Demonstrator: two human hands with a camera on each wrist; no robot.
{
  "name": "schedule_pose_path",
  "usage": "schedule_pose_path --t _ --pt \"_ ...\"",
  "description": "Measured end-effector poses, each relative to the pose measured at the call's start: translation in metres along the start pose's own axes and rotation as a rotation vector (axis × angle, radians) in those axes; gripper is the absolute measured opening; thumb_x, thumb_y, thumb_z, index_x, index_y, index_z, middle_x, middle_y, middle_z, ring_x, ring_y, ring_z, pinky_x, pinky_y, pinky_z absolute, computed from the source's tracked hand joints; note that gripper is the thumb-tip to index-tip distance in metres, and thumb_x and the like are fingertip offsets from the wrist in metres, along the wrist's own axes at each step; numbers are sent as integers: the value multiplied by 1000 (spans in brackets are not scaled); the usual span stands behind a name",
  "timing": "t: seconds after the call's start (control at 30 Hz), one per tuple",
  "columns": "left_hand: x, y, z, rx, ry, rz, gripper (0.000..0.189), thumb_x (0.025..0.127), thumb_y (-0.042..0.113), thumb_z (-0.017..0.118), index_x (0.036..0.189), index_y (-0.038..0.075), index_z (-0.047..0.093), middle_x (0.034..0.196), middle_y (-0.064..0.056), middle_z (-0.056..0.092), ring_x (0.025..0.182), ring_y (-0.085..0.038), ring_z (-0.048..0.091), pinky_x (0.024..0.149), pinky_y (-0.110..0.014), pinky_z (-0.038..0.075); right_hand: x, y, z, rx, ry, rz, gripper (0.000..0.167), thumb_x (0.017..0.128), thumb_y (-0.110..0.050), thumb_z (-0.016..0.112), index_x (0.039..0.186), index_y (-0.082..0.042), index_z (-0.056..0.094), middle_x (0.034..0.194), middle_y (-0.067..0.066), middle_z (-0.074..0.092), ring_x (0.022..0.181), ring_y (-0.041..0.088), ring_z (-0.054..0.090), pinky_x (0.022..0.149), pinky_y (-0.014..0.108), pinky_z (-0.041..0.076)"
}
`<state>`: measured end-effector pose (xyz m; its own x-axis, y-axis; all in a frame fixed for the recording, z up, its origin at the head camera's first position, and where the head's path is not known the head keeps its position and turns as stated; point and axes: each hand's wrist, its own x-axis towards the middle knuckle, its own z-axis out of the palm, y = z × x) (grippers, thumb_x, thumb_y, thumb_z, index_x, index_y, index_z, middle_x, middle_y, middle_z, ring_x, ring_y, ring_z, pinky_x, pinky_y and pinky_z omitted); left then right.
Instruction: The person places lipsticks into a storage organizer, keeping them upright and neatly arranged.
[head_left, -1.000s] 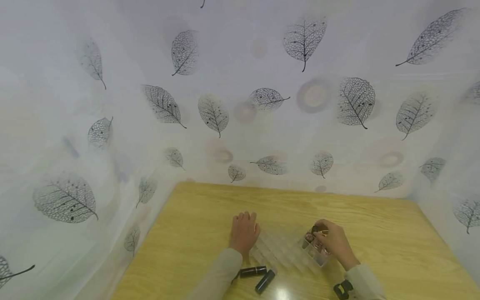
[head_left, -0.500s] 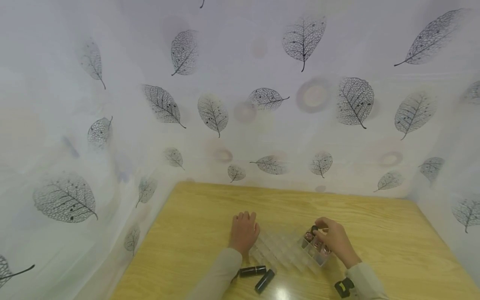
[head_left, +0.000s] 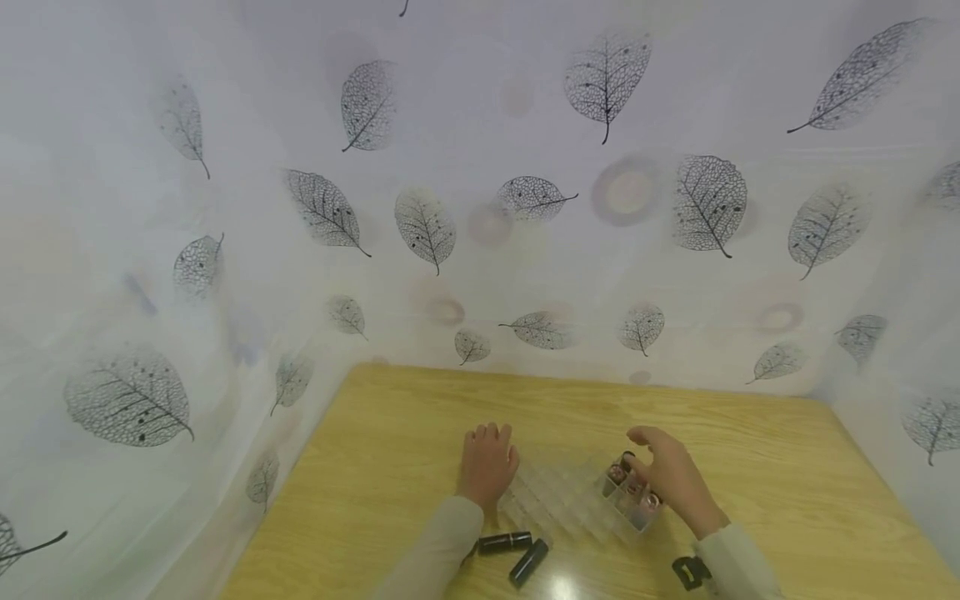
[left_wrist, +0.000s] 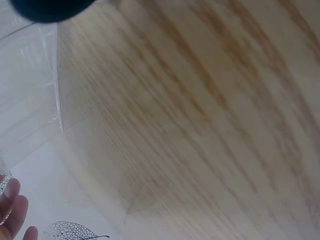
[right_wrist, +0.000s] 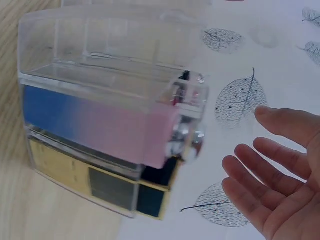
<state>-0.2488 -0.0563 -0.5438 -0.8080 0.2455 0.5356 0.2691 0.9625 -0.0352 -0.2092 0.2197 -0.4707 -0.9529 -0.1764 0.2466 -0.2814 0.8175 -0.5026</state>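
Observation:
A clear plastic lipstick organizer (head_left: 558,496) with rows of compartments lies on the table between my hands. Several lipsticks fill compartments at its right end, among them a dark-topped one (head_left: 627,458) in the far corner. Through the clear wall, the right wrist view shows a blue-to-pink lipstick (right_wrist: 100,125) and a gold-and-black one (right_wrist: 65,162). My right hand (head_left: 675,479) is just right of these, fingers spread and nothing between them. At the organizer's left end rests my left hand (head_left: 487,467), its fingers relaxed and thumb by the edge.
Two dark lipsticks, one (head_left: 505,542) beside my left sleeve and one (head_left: 529,563) angled in front of it, lie on the near side of the wooden table (head_left: 405,417). A leaf-printed white curtain (head_left: 525,258) encloses the back and sides.
My right hand has let go of the dark-topped lipstick, opened its fingers and drawn back slightly to the right. The lipstick stands in its compartment. My left hand has stayed put.

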Motion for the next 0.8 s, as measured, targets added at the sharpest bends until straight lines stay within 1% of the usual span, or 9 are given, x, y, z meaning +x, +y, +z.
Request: schedule_pose_path --t 0.1,0.2,0.23,0.3,0.4,0.5,0.63,0.73,0.8 --pt "0 0 -2 0 15 3 22 81 30 66 96 14 62 82 -2 62 76 -19 57 71 -36 46 -2 -10 -2 -67 26 -51 41 77 -7 72 113 5 58 108 21 64 89 31 64 78 41 53" --pt "0 0 0 3 22 5 22 80 29 66 95 14 62 81 -2 61 75 -19 57 70 -35 46 -5 -19 -2 -131 55 -106 41 75 -11 75 111 3 59 106 18 65 79 22 64 71 34 53" --pt "0 0 0 3 22 5 22 80 29 66 95 14 62 81 -2 61 75 -19 57 70 -35 46 -6 -22 -2 -145 57 -120 41 75 -12 76 110 3 60 103 16 66 75 18 63 68 32 53" --pt "0 0 2 5 16 5 22 80 29 66 95 14 62 80 -2 61 74 -18 56 69 -35 45 -8 -27 -1 -166 62 -141 40 73 -13 77 107 1 61 97 11 66 74 15 62 66 28 52" --pt "0 0 2 1 6 2 21 80 29 66 96 14 62 81 -2 61 74 -18 56 69 -35 45 -12 -34 1 -188 77 -188 38 71 -13 78 104 -1 63 89 6 66 68 11 60 60 22 50" --pt "0 0 1 -1 -6 -3 21 81 29 65 96 14 62 81 -2 61 75 -18 57 70 -35 46 -14 -38 2 -235 149 -288 39 66 -12 82 99 -3 64 89 6 67 66 10 61 59 19 49" --pt "0 0 3 -8 -4 -7 21 81 29 65 96 14 61 81 -2 61 75 -18 56 70 -35 45 -18 -42 3 -255 241 -445 41 59 -10 85 95 -3 65 88 6 68 65 9 62 59 19 50" --pt "0 -1 7 -12 1 -7 22 81 30 65 96 15 61 81 -2 60 75 -18 56 70 -35 44 -21 -46 6 -246 268 -528 42 56 -10 86 92 -4 65 85 4 67 63 8 61 59 18 50" --pt "-1 -2 10 -12 5 -5 22 81 30 65 97 15 61 81 -1 60 75 -18 55 70 -34 44 -25 -50 9 -256 275 -556 42 54 -13 87 90 -5 66 84 2 66 64 7 60 61 19 50"
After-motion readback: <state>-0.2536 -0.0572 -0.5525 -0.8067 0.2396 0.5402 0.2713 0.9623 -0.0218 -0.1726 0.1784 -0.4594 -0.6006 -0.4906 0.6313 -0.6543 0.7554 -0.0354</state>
